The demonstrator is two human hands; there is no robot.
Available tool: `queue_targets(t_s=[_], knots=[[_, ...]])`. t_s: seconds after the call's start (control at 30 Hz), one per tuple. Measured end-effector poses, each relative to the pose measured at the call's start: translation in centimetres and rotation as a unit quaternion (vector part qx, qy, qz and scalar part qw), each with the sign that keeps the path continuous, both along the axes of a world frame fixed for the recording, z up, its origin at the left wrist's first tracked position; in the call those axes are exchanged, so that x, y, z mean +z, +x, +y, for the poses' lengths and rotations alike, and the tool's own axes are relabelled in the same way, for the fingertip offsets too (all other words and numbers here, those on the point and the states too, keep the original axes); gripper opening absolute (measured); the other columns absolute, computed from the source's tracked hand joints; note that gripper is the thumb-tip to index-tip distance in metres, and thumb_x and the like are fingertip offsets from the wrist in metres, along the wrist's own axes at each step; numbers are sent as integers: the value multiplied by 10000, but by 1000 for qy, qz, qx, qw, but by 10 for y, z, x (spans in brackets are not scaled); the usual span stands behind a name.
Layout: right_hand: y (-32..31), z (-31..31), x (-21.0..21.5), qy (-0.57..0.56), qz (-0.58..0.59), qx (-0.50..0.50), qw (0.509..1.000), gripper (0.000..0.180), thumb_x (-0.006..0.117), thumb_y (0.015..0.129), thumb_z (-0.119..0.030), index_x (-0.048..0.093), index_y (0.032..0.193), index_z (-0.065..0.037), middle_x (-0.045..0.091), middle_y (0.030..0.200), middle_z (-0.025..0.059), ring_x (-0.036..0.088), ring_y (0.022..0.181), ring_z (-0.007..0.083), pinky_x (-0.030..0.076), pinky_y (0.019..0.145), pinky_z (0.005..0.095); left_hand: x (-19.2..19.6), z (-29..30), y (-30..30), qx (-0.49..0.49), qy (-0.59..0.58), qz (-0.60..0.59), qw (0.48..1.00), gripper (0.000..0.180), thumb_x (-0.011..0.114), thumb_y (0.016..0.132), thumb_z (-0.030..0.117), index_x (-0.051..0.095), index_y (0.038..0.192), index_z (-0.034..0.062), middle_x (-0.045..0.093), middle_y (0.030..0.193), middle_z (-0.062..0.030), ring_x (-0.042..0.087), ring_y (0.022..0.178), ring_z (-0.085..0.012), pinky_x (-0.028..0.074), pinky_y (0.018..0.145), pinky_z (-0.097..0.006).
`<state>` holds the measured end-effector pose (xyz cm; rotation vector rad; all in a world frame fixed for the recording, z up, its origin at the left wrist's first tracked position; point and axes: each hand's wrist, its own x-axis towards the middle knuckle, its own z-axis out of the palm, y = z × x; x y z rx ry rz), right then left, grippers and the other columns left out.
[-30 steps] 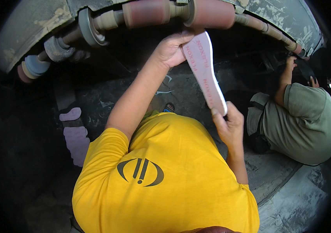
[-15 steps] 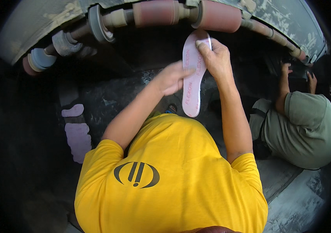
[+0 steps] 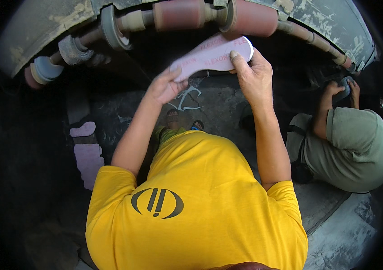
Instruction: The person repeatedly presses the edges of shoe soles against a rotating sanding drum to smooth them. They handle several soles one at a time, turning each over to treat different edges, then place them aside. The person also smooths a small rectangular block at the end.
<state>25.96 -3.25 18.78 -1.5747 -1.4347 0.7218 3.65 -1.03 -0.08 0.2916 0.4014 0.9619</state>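
Observation:
A pale pink shoe insole (image 3: 214,56) with red print lies slantwise between my two hands, just below the red sanding drums. My left hand (image 3: 166,85) grips its narrower lower-left end, thumb on top. At the wider upper-right end my right hand (image 3: 252,74) pinches the edge, thumb on the printed face and fingers underneath. The insole's far edge is at the right-hand red drum (image 3: 253,18); whether it touches cannot be made out. Beside that drum, on the same shaft, is another red drum (image 3: 179,15).
Grey wheels (image 3: 112,28) and smaller rollers run along the curved shaft under a worn grey hood (image 3: 43,27). More pinkish insoles (image 3: 89,162) lie in a row at left. On the right a co-worker in a grey-green shirt (image 3: 358,144) holds a dark piece. Curled trimmings (image 3: 189,100) lie on the floor.
The insole has turned from upright to slanting, its lower end swinging up to the left. My left hand has moved left and taken hold of that end. The co-worker now holds a dark piece.

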Motion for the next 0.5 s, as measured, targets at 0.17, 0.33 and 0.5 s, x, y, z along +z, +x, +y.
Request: queue_targets(t_s=[0.17, 0.33, 0.5], knots=[[16, -29, 13, -21, -31, -10, 999, 297, 656, 923, -257, 709, 1023, 17, 713, 811, 121, 681, 765, 191, 528, 733, 339, -6, 66, 27, 19, 34, -94, 995, 380, 678, 929, 105, 582, 1292, 51, 649, 1241, -119, 630, 1133, -259, 553, 935, -412], [34, -68, 24, -2, -67, -30, 997, 297, 671, 942, -236, 703, 1103, 11, 717, 928, 137, 683, 814, 191, 532, 743, 326, 28, 84, 70, 47, 56, -99, 992, 396, 737, 882, 98, 604, 1255, 85, 657, 1240, -87, 623, 1172, -254, 550, 961, -414], [76, -104, 38, 68, -8, 0, 998, 236, 693, 926, -134, 705, 1113, 11, 734, 966, 97, 693, 880, 174, 540, 787, 321, 72, 59, 89, -34, 159, -90, 983, 414, 759, 860, 92, 577, 1230, 56, 671, 1162, -129, 662, 1091, -264, 563, 910, -416]])
